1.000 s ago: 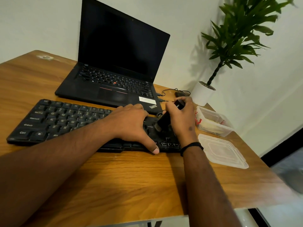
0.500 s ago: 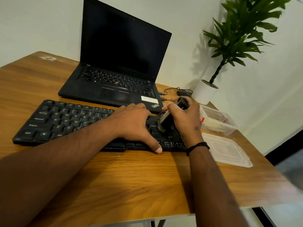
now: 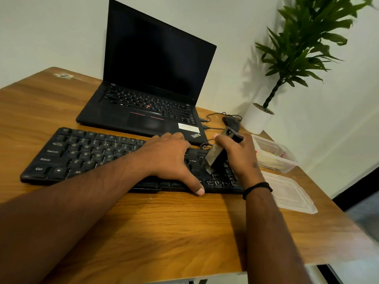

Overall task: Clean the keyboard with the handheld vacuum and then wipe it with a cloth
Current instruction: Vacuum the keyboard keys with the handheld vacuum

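Black external keyboard lies on the wooden desk at 6 o'clock of the open ThinkPad laptop; key legends Ctrl, Shift, Caps Lock and Alt are legible. Left hand rests flat on the keyboard's right half, fingers relaxed, thumb at the front edge. Right hand grips the handheld vacuum, tilted, nozzle down on the right-end keys.

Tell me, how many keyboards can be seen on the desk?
2. The separate black keyboard lies at the front, under the left hand and the handheld vacuum. The second is built into the open laptop behind it.
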The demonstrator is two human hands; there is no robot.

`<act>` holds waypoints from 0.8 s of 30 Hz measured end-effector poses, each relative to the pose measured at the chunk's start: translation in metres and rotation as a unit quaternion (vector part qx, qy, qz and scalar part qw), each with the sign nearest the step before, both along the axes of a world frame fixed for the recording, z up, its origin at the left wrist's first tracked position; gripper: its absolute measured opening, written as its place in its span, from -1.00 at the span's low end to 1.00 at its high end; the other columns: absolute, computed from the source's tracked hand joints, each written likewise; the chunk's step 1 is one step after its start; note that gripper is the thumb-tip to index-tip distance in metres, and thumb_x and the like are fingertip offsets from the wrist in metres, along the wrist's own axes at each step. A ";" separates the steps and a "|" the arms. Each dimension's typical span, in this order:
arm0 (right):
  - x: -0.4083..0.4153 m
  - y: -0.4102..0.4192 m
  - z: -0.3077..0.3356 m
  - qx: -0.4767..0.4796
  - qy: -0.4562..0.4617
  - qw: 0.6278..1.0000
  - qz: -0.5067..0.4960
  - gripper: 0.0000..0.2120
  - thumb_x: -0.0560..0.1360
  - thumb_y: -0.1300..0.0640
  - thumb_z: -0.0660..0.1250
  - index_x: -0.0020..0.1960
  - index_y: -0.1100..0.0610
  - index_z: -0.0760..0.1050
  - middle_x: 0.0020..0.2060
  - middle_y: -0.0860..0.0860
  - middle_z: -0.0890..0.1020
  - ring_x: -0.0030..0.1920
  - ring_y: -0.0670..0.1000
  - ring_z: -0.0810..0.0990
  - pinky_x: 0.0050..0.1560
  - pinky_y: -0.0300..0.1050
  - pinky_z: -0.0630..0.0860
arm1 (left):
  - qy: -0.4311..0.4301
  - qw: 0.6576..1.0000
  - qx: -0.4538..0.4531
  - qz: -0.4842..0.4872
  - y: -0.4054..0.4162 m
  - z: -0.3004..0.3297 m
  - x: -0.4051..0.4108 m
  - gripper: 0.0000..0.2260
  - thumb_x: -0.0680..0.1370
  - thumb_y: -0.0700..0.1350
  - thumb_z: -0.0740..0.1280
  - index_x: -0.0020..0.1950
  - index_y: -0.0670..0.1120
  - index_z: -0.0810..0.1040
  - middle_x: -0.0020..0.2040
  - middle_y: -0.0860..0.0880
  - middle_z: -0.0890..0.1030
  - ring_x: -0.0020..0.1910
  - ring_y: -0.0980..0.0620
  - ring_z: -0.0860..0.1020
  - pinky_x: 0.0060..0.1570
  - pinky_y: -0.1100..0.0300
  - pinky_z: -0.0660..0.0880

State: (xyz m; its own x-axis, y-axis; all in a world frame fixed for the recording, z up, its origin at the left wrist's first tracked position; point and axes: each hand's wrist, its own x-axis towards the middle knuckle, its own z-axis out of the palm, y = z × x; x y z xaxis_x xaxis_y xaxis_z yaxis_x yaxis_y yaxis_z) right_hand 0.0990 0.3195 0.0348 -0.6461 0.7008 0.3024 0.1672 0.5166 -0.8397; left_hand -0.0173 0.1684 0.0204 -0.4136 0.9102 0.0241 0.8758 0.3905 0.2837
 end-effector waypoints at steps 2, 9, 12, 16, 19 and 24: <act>0.000 -0.001 0.000 0.008 0.004 1.000 0.018 -0.76 0.48 0.02 0.44 -0.30 0.04 0.49 -0.35 -0.06 0.57 -0.23 -0.03 0.58 -0.21 -0.11 0.47 | 0.001 1.000 -0.002 -0.001 0.000 0.000 0.000 0.07 0.08 0.62 0.38 0.43 0.01 0.43 0.27 0.08 0.42 0.24 0.03 0.41 0.24 -0.04 0.44; -0.003 -0.004 -0.001 0.093 -0.007 0.996 -0.005 -0.72 0.46 -0.02 0.43 -0.32 0.11 0.48 -0.38 0.01 0.54 -0.32 -0.05 0.51 -0.29 -0.15 0.43 | 0.005 1.000 -0.004 0.001 0.000 -0.001 0.000 0.10 0.08 0.62 0.38 0.46 0.00 0.40 0.31 0.07 0.42 0.28 0.02 0.40 0.26 -0.04 0.42; -0.004 -0.004 0.000 0.137 -0.008 0.990 -0.042 -0.66 0.50 0.00 0.41 -0.38 0.04 0.40 -0.44 -0.07 0.49 -0.43 -0.17 0.42 -0.37 -0.28 0.35 | 0.000 1.000 -0.004 0.000 0.001 0.000 0.000 0.09 0.08 0.62 0.38 0.45 0.02 0.41 0.26 0.09 0.42 0.23 0.04 0.40 0.22 -0.01 0.43; -0.007 -0.008 -0.001 0.196 -0.011 0.979 -0.046 -0.61 0.52 0.00 0.40 -0.41 0.02 0.34 -0.47 -0.08 0.44 -0.42 -0.07 0.39 -0.38 -0.18 0.32 | 0.003 1.000 -0.002 0.000 -0.001 -0.001 0.000 0.07 0.08 0.62 0.38 0.43 0.02 0.43 0.26 0.09 0.42 0.24 0.03 0.40 0.21 0.00 0.43; -0.003 -0.002 0.001 0.129 -0.022 0.991 -0.021 -0.68 0.50 0.02 0.42 -0.36 0.06 0.42 -0.42 -0.07 0.51 -0.36 -0.05 0.49 -0.33 -0.17 0.40 | -0.002 1.000 -0.001 0.000 -0.001 -0.001 -0.001 0.07 0.08 0.62 0.38 0.44 0.03 0.42 0.24 0.10 0.42 0.24 0.03 0.40 0.23 -0.02 0.43; -0.010 -0.008 -0.002 0.230 0.014 0.971 -0.062 -0.67 0.52 -0.03 0.40 -0.35 0.03 0.42 -0.44 -0.09 0.48 -0.41 -0.14 0.42 -0.37 -0.28 0.32 | -0.004 1.000 0.004 0.001 0.001 -0.003 -0.003 0.11 0.03 0.65 0.34 0.45 0.07 0.41 0.21 0.12 0.42 0.23 0.03 0.40 0.21 -0.04 0.43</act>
State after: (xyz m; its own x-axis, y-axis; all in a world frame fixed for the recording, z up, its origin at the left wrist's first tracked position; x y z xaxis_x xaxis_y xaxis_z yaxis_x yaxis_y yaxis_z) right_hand 0.0892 0.3117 0.0329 -0.5529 0.5581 0.6187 0.2317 0.8162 -0.5292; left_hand -0.0200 0.1691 0.0175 -0.4154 0.9092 0.0275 0.8725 0.3897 0.2945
